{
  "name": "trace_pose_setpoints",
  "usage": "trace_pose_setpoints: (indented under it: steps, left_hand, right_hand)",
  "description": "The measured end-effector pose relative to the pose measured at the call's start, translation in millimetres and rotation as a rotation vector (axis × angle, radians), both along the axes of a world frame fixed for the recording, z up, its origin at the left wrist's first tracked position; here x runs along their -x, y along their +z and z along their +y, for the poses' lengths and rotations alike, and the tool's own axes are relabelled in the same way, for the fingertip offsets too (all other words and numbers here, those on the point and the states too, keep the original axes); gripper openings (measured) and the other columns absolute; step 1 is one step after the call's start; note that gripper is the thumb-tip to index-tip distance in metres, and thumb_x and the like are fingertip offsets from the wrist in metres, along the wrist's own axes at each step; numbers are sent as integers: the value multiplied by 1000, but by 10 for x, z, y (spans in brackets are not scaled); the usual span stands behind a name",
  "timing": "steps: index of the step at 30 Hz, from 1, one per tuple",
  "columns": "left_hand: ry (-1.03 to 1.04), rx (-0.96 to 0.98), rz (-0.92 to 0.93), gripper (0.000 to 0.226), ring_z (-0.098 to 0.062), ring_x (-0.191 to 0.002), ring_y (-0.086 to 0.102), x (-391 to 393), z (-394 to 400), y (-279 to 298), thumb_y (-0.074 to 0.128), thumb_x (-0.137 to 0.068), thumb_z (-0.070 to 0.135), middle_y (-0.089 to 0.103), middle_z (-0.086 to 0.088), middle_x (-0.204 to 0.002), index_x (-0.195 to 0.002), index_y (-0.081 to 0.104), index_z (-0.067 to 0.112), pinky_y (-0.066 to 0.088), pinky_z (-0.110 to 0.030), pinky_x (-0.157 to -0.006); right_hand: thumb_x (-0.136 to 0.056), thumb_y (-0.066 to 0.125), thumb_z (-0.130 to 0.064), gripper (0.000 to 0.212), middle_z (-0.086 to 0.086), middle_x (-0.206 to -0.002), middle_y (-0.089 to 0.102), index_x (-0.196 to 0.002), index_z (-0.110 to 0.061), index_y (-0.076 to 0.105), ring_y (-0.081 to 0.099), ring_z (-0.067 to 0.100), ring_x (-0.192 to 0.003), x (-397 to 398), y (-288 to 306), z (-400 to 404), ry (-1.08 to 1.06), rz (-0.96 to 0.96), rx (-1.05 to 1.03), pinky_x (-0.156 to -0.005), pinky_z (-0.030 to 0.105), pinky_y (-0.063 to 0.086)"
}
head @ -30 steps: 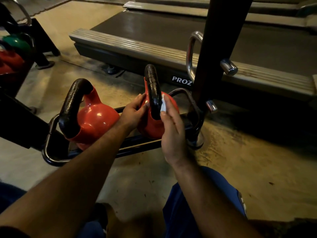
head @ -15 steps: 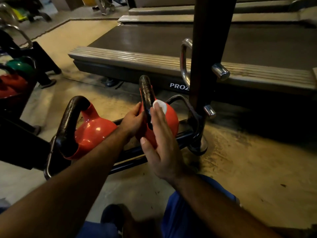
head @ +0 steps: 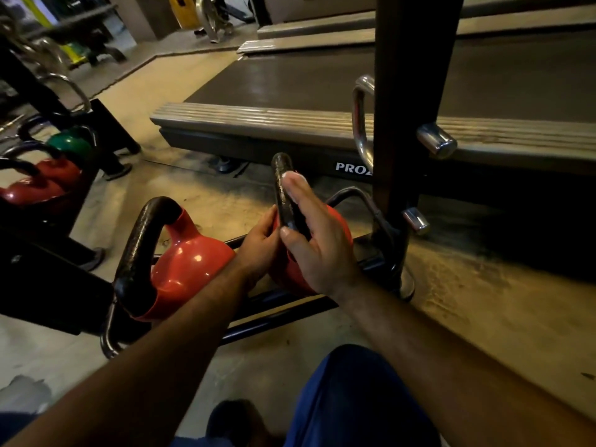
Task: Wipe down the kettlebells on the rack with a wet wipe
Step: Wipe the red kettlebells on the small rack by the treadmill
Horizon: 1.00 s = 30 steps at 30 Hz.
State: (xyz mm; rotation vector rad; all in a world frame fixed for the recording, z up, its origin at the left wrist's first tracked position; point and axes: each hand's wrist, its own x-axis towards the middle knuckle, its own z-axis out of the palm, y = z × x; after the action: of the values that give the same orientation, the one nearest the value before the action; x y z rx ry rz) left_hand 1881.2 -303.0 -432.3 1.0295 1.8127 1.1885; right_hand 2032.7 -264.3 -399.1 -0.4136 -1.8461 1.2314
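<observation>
**Wipe on handle of second kettlebell; rest of rack not yet shown done**

The right hand (head: 317, 243) lies against the black handle (head: 283, 191) of the red kettlebell (head: 335, 227) directly beneath it. Its fingers run up along the handle's right side and its thumb crosses the near face, so the grip closes round the bar. A sliver of white wet wipe (head: 295, 176) shows at the fingertips, pressed between them and the handle; most of the wipe is hidden under the hand.

The left hand (head: 259, 245), just left of the right, grips the same kettlebell low on its left side, fingers curled against the red body, apparently steadying it.

Further left of both hands, a second red kettlebell (head: 190, 262) sits on the same low rack (head: 277, 314), untouched by either hand. Well off to the left, on another rack, stand two more red kettlebells (head: 35, 185) and a green one (head: 69, 145).

Judgement on progress: work is under way on the handle of the one kettlebell. No surface shows clear wetness or streaks, so which items are finished cannot be told. The body of this kettlebell, its neighbour and the far group are likely outstanding.
</observation>
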Motion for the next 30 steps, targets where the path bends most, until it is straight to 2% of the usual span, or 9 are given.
trace_pose_setpoints:
  steps: [3,6,9,12,14,17,21,25,30]
  left_hand:
    - [15,-6,34,42,-6,-116,61,-20,-3,-10,50,-102,21,60,10,-130,-144,47,19,53,-22,-89]
    - [49,-28,63,37,-9,-110,65,-31,11,-1,51,-102,15,67,6,-117,-139,51,14,53,-23,-85]
    - [62,-50,72,33,4,-96,66,-54,39,1,49,-100,3,66,9,-108,-133,53,9,51,-14,-80]
    - [62,-68,46,31,2,-95,67,-58,47,-13,58,-97,11,67,6,-109,-127,54,10,52,-17,-80]
    - [63,-77,59,45,2,-97,67,-72,45,13,60,-88,24,66,5,-110,-129,53,6,53,-18,-83]
    - [103,-60,39,31,-2,-93,68,-89,65,27,57,-97,10,68,5,-105,-127,56,3,53,-17,-78]
    - [149,-15,36,23,0,-87,70,-88,92,28,50,-100,6,72,9,-96,-119,60,12,53,-15,-72]
    - [150,19,6,25,-4,-92,71,-110,71,56,53,-98,8,74,6,-99,-122,61,12,55,-19,-75]
    - [169,8,14,19,6,-73,68,-188,59,69,48,-101,6,67,4,-90,-116,59,7,51,-11,-63]
  right_hand:
    - [-86,47,-29,65,9,-157,42,-146,-3,49,26,19,-153,8,13,-21,53,30,-52,-124,39,25]
    - [-87,49,-29,68,14,-160,35,-147,2,44,25,21,-153,-156,-150,-2,97,54,-168,-124,42,24]
    - [-84,47,-30,70,11,-161,36,-148,-1,45,25,15,-153,-29,-66,290,155,14,-48,-125,39,22]
    - [-82,45,-28,67,11,-155,44,-142,-1,53,31,13,-150,112,16,467,219,46,-9,-125,34,21]
    - [-82,46,-25,63,14,-151,49,-138,1,57,34,18,-149,98,-68,476,211,78,-84,-125,39,23]
    - [-85,47,-25,62,18,-151,48,-139,5,54,37,23,-148,156,-94,658,222,94,-93,-123,47,27]
    - [-83,43,-38,72,12,-157,40,-146,-2,49,31,16,-150,406,-19,827,211,1,-3,-124,41,24]
    - [-90,41,-52,79,1,-167,22,-158,-13,30,16,6,-154,402,-161,878,237,-62,30,-126,32,16]
    - [-70,31,-98,115,-5,-168,19,-160,-28,20,19,8,-152,410,-96,914,224,-146,222,-125,40,18]
